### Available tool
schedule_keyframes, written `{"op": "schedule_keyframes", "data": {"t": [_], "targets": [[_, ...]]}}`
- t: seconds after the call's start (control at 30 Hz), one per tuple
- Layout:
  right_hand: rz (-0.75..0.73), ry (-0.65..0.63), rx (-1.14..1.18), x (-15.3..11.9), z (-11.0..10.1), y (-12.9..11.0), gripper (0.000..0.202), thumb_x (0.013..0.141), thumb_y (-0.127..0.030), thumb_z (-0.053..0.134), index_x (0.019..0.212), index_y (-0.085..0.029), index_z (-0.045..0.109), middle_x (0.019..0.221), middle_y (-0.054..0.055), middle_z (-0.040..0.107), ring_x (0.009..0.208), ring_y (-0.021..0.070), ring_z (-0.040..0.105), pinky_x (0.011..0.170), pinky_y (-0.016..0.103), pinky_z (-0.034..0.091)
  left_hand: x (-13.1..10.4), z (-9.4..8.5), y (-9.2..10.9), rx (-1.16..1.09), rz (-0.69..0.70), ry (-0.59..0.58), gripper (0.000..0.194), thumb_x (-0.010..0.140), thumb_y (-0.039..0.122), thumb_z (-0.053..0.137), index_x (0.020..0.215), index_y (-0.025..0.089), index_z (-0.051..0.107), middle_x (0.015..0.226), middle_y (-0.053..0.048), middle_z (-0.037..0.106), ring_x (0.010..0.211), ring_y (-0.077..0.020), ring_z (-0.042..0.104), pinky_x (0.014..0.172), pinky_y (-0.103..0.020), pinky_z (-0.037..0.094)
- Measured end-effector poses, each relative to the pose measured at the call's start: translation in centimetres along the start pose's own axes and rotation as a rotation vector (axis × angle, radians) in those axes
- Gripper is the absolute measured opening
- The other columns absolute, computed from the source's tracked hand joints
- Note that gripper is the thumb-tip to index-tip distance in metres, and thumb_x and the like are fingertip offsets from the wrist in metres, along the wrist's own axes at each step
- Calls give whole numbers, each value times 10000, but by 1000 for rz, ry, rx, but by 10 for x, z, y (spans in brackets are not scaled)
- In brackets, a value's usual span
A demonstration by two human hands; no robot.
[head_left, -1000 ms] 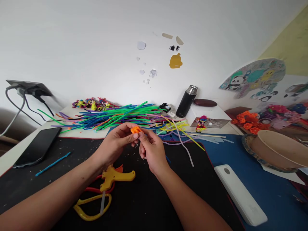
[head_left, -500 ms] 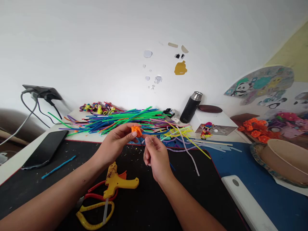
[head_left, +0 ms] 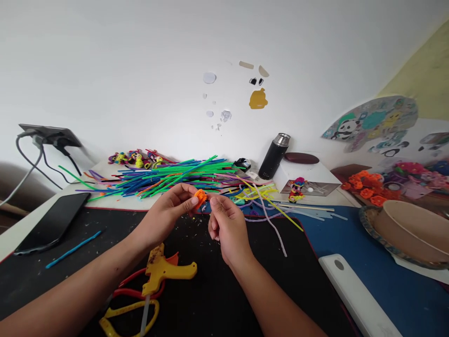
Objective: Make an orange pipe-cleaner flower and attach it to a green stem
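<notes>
Between the thumb and fingers of my left hand is a small fuzzy orange pipe-cleaner flower, held over the far part of the black mat. Just to its right, my right hand is closed in a pinch, its fingertips close beside the flower. Whatever lies in that pinch is hidden. Below my left wrist, a yellow glue gun with a clear glue stick rests over red-handled pliers and a yellow-handled tool.
Behind my hands lies a heap of coloured pipe cleaners. A phone and a blue pipe cleaner are at left. To the right stand a black flask, a small figure, a white bar and a bowl.
The orange flower has tilted and shifted slightly down in my left fingers. My right hand stays pinched beside it. The whole view has turned a little, sliding the table things leftward.
</notes>
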State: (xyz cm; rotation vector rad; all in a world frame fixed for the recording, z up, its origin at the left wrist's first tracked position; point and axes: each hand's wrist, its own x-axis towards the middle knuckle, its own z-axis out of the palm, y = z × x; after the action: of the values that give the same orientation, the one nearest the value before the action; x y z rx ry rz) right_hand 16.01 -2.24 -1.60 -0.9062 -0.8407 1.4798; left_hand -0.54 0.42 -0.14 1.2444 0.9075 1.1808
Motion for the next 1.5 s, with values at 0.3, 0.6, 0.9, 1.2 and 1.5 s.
{"op": "schedule_keyframes", "data": {"t": [0.3,0.6,0.9,1.2,1.5], "targets": [[17,-2,-1,1,-1,5,550,791,-668,868,994,-182,710,504,-103,479,387,76,398,371,193,238,-6,7,4,36,-68,-130,367,907,520,852,1010,194,718,810,-15,691,644,-153,613,573,-263,482],[-5,55,81,3,-2,-2,553,781,-695,878,867,-178,700,496,-109,408,381,65,355,377,199,220,1,-2,8,-274,-135,15,350,824,426,946,959,164,757,864,-59,746,662,-139,648,564,-221,499],[55,-22,213,3,-3,-4,558,763,-684,902,787,-185,654,480,-107,402,375,56,334,388,203,210,-3,5,1,-317,-227,-87,337,834,398,935,1022,150,807,871,-86,747,661,-145,640,554,-218,496],[60,12,183,4,-2,-1,633,730,-771,877,797,-182,654,479,-107,423,370,55,332,372,198,207,-8,8,3,-290,-252,-139,336,849,430,927,976,143,806,896,-83,745,684,-140,642,579,-216,514],[20,18,131,5,-2,-2,586,758,-713,880,892,-177,685,513,-102,470,373,63,388,365,196,201,-5,6,4,-223,-192,-96,400,819,465,952,977,159,748,871,-52,743,663,-141,660,567,-226,514]]}}
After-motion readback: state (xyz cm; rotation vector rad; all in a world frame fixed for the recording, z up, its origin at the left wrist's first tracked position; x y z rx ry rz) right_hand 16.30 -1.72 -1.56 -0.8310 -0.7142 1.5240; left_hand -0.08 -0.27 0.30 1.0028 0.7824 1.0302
